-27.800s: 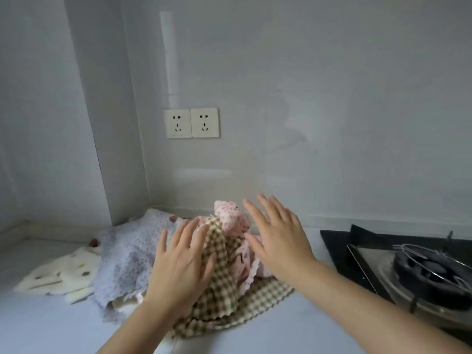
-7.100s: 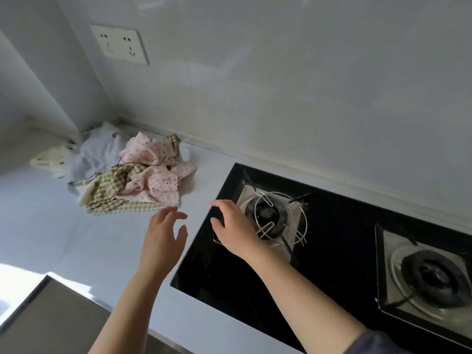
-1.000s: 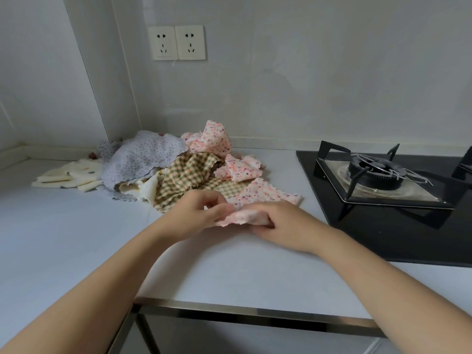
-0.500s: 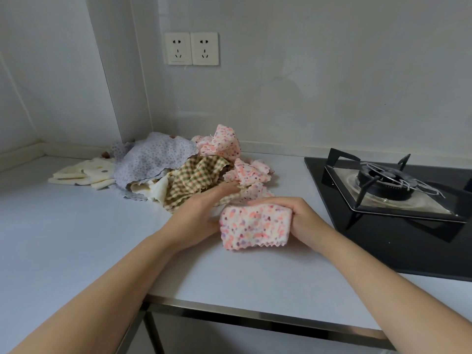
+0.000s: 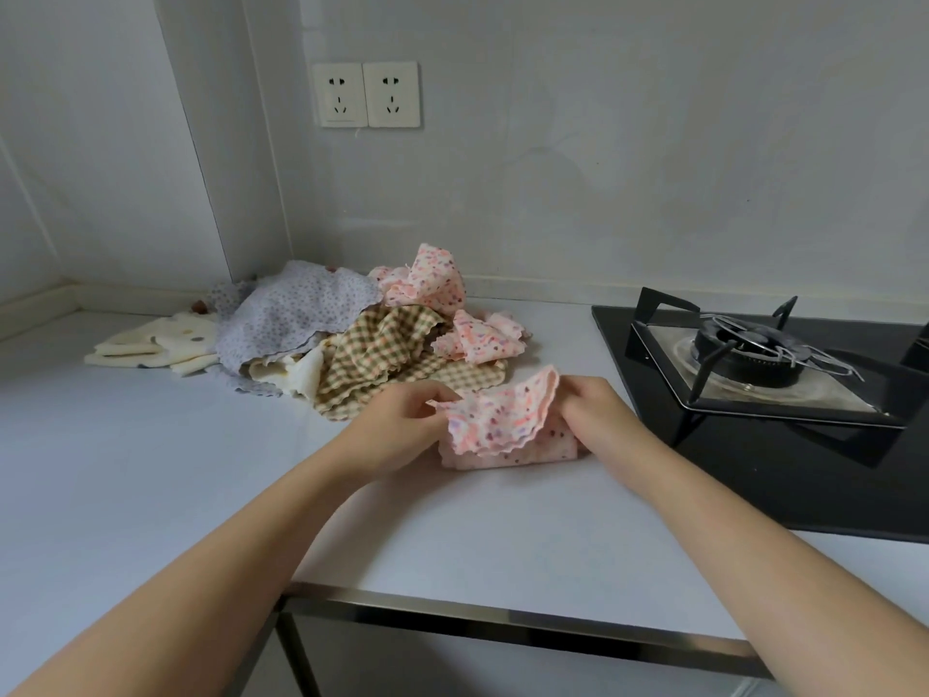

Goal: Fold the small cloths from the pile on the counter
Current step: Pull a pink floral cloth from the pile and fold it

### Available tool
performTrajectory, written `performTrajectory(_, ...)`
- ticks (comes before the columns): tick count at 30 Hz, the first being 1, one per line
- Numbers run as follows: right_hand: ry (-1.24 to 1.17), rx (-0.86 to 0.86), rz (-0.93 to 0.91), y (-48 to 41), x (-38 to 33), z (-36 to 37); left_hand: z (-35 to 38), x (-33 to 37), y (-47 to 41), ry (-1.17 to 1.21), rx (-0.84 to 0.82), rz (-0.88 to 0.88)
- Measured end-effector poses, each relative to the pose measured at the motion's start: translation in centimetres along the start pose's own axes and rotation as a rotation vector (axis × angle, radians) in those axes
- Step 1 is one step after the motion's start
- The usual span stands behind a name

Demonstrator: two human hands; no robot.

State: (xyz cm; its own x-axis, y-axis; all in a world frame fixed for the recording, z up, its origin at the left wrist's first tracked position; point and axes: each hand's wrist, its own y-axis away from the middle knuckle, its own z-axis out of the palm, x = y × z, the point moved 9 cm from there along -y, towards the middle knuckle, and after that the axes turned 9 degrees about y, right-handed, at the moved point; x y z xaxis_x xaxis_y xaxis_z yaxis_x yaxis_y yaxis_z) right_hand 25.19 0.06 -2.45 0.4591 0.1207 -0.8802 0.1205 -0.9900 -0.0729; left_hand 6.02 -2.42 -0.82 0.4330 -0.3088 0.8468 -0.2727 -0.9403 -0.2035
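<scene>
A person's left hand [image 5: 402, 420] is pinching the left corner of a pink floral cloth [image 5: 502, 420] while the right hand [image 5: 598, 415] is gripping its right edge, fingers curled into the fabric, on a white counter [image 5: 151, 470] just in front of the pile [image 5: 352, 339]. The upper flap is lifting off a lower layer that is lying flat on the counter. Most fingertips on both hands are tucking out of sight behind the cloth, so how many layers they are holding cannot be told. The pile's lower cloths are hiding under a checked cloth [image 5: 382, 354] and a lilac dotted cloth [image 5: 296, 314]; a cream cloth [image 5: 151, 344] is poking out at the left. The frame's right edge is cutting off the gas hob [image 5: 754, 384]. Half a second earlier the same cloth was sitting between the hands as a compact, tidy rectangle; now it is spreading wider, with its scalloped flap raised. The pile is lying as before, beneath the wall sockets [image 5: 367, 95].
</scene>
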Motion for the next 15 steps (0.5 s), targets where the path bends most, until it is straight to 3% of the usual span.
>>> performTrajectory(4, -0.043, 0.004, -0.013, -0.1, -0.3, 0.2, 0.2, 0.8, -0.1, 0.231, 0.132, 0.001)
performTrajectory(9, -0.410, -0.103, -0.045, 0.0, -1.6, 0.6, -1.3, 1.5, 0.2, 0.489, 0.290, -0.053)
performTrajectory(12, -0.530, -0.199, -0.105, 0.8, -3.4, 0.8, -2.9, 2.4, 0.2, 0.495, 0.361, -0.095)
performTrajectory(15, -0.547, -0.248, -0.174, 1.3, -4.4, 0.6, -4.0, 2.8, 0.2, 0.367, 0.249, -0.201)
